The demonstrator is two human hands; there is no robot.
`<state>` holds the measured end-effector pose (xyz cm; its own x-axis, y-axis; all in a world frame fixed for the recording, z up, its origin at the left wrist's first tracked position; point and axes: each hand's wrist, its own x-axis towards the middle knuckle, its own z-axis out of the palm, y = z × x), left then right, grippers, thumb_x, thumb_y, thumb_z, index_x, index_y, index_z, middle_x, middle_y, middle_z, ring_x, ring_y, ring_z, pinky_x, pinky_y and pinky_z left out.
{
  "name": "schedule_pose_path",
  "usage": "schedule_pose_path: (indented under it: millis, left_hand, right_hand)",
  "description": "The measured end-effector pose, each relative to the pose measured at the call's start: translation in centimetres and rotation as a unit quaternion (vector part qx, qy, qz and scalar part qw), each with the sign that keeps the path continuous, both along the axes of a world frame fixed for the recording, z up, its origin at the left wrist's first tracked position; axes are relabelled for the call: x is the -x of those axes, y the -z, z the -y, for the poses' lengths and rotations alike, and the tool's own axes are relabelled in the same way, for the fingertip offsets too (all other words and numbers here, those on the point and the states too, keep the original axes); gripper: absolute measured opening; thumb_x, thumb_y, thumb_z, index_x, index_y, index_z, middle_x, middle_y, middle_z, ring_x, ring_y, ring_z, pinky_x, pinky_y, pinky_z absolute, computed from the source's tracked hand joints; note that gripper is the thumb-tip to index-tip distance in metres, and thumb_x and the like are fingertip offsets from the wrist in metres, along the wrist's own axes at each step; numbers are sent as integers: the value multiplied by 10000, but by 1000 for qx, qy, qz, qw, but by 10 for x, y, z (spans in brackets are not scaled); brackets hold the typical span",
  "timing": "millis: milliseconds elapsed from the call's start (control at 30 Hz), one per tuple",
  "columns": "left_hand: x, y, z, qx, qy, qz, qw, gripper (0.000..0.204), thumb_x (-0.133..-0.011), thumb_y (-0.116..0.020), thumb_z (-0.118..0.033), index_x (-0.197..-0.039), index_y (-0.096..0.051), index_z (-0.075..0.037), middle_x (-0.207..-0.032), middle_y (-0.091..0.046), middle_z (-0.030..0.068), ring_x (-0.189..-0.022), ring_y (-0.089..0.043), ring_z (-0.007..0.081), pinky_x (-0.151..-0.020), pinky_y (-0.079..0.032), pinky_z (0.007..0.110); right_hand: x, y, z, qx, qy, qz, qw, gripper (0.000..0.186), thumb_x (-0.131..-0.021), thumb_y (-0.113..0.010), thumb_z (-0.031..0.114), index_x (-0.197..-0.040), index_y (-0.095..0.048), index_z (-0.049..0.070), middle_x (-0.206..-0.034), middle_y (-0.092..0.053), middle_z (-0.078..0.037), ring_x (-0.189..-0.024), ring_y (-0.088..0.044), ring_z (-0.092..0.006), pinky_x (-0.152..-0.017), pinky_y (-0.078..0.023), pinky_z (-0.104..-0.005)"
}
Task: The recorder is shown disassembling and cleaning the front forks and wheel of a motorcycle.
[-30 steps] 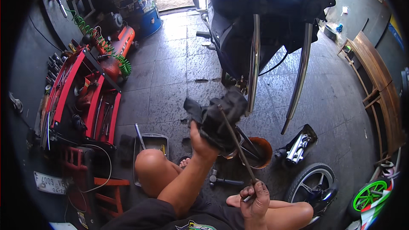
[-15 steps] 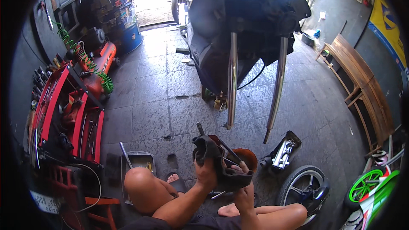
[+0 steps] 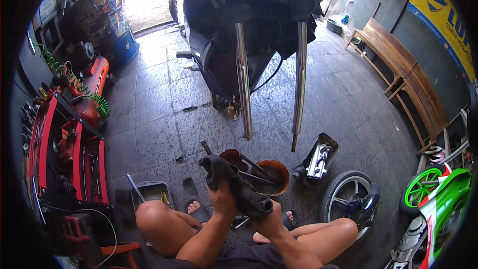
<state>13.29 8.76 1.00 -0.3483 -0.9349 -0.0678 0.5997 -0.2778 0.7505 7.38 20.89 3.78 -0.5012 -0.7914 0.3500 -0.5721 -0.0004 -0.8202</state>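
Observation:
A dark grey cloth [image 3: 238, 188] stretches between my two hands, above the floor in front of my lap. My left hand [image 3: 222, 198] is closed round its left part. At the cloth's lower right end, my right hand [image 3: 270, 220] grips it with curled fingers. A short metal rod end [image 3: 205, 146] shows just beyond the cloth's upper left; whether it lies inside the cloth is hidden. Right behind the cloth stands a rusty brown round container [image 3: 283, 169], with dark rods [image 3: 256, 166] leaning across it.
Ahead hangs a dark motorcycle front [image 3: 249, 0] with two bare fork tubes [image 3: 243, 79]. Silver fork parts [image 3: 318, 164] lie in a dark holder at right, near a wheel [image 3: 343, 199]. A red tool cart [image 3: 45, 144] and grey tray [image 3: 162, 189] are left; a wooden bench [image 3: 398, 65] stands right.
The view has shifted, so the surroundings sit further left and up. The cloth has turned to a narrower, slanting shape between my hands, and my right hand now grips its lower right end.

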Motion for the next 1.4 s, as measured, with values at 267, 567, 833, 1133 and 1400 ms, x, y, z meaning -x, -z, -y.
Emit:
schedule_pose_path:
  millis: [267, 567, 833, 1133, 1400]
  left_hand:
    - [1, 18, 0, -19, 11, 70, 997, 263, -956, -612, -292, -1019, -659, -41, -909, -646, 26, -787, -600, 115, -674, -471, 275]
    - [7, -4, 22, -15, -87, 68, 994, 255, -919, -658, -329, -988, -646, -84, -869, -621, -12, -732, -570, 104, -672, -457, 270]
    - [7, 65, 3, 165, -186, 339, 907, 232, -915, -645, -211, -1030, -648, -9, -909, -650, 85, -839, -604, 198, -750, -468, 369]
    - [12, -7, -10, 58, -93, 220, 969, 240, -925, -634, -265, -842, -646, -40, -717, -575, -18, -668, -510, 102, -616, -401, 307]
    - [7, -25, -34, 108, -5, 165, 980, 223, -919, -614, -215, -805, -617, -23, -654, -547, -19, -622, -485, 81, -576, -387, 279]
  right_hand:
    - [15, 0, -10, -114, -13, -29, 993, 167, -720, -709, 105, -863, -638, 56, -837, -664, -156, -770, -658, -370, -653, -519, -414]
    - [143, 3, 10, -113, 306, -68, 943, 222, -872, -676, 209, -888, -692, -12, -836, -676, -187, -780, -663, -356, -689, -503, -430]
    - [165, 13, 38, -157, 289, -210, 921, 142, -838, -685, 182, -873, -696, 44, -827, -656, -159, -795, -640, -377, -712, -499, -461]
    - [178, 19, 47, -187, 286, -197, 919, 140, -850, -653, 159, -863, -690, 25, -843, -658, -171, -820, -641, -373, -735, -492, -478]
    - [211, 31, 55, -193, 276, -192, 922, 153, -854, -631, 178, -843, -694, 40, -849, -671, -182, -836, -642, -388, -755, -493, -485]
